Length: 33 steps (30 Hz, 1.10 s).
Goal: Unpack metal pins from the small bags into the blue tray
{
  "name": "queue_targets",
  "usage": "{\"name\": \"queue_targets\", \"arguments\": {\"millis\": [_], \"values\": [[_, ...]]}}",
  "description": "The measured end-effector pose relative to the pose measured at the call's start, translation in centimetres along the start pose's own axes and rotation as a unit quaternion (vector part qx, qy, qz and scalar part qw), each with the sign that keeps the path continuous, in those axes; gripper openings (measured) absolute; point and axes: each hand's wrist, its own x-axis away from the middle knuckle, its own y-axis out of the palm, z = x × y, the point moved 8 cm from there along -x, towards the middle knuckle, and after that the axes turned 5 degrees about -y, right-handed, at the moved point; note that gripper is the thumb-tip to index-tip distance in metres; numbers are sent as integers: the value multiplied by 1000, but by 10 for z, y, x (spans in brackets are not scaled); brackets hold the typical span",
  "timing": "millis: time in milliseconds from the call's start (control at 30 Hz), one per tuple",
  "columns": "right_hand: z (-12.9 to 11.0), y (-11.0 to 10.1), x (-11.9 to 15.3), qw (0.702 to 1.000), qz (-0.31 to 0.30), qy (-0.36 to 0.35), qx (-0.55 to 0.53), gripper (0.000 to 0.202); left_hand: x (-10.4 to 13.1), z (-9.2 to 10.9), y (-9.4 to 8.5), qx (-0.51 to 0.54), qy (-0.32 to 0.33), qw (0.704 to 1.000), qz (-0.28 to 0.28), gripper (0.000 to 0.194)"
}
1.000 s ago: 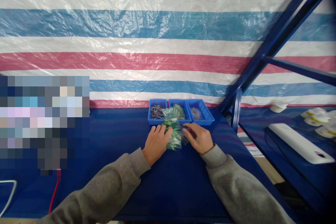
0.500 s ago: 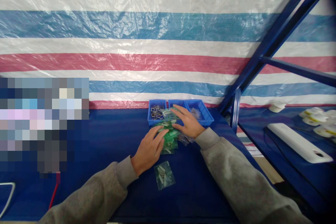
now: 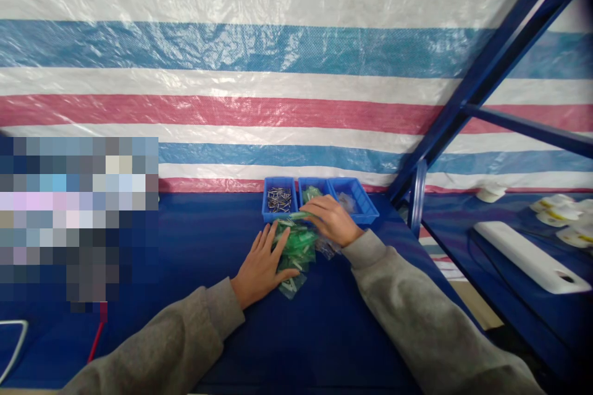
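My left hand (image 3: 260, 268) lies with fingers spread on the left side of a pile of small green-tinted plastic bags (image 3: 300, 245). Just beneath its thumb is a plastic bag (image 3: 291, 287) with pale, slim pieces inside. At the pile's upper right, my right hand (image 3: 332, 220) is closed, its fingertips on the edge of a small plastic bag (image 3: 299, 216). Behind the hands stand three blue bins: the left bin (image 3: 280, 217) holds metal screws (image 3: 279, 199), the middle bin (image 3: 302, 183) green-tinted bags, and the right bin (image 3: 367, 210) clear bags.
Clear bags with brownish contents (image 3: 327, 249) lie beside the pile, under my right wrist. A blue metal frame (image 3: 419, 197) rises at the right. Beyond it, a white elongated object (image 3: 530, 257) and white round items (image 3: 556, 208) rest on another blue surface. A striped sheet (image 3: 278, 83) hangs behind.
My right hand has drawn back from the middle bin and its fingers have curled. My left hand has spread out. The separate bag near me now lies against the pile under my left thumb.
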Motion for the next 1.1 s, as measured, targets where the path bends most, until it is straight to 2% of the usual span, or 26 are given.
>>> {"name": "queue_targets", "arguments": {"millis": [67,200,300,400,500,600,833,933,1000,1100], "values": [[-6,-5,16,999,-1,11,33,25,-2,1,5,12,-3,1000,8,81],[-7,-1,53,988,-54,77,125,36,-7,7,7,4,6,1000,26,75],[-4,7,77,980,-100,111,133,44,-14,12,1,-25,12,999,32,69],[-4,13,90,979,-120,115,114,49,-21,18,-10,-52,35,997,45,71],[-3,15,93,981,-126,129,73,48,-26,23,-15,-55,79,995,35,77],[-5,16,91,981,-127,138,51,48,-26,24,-12,-46,103,993,19,78],[-6,27,86,979,-106,152,83,45,-25,20,4,24,123,992,-29,59],[-11,28,85,980,-104,148,81,52,-25,20,5,34,130,990,-32,50],[-14,20,83,979,-97,158,81,58,-23,21,0,30,131,991,-17,49],[-9,-10,78,980,-39,179,83,49,-23,24,-18,20,123,992,28,46]]}}
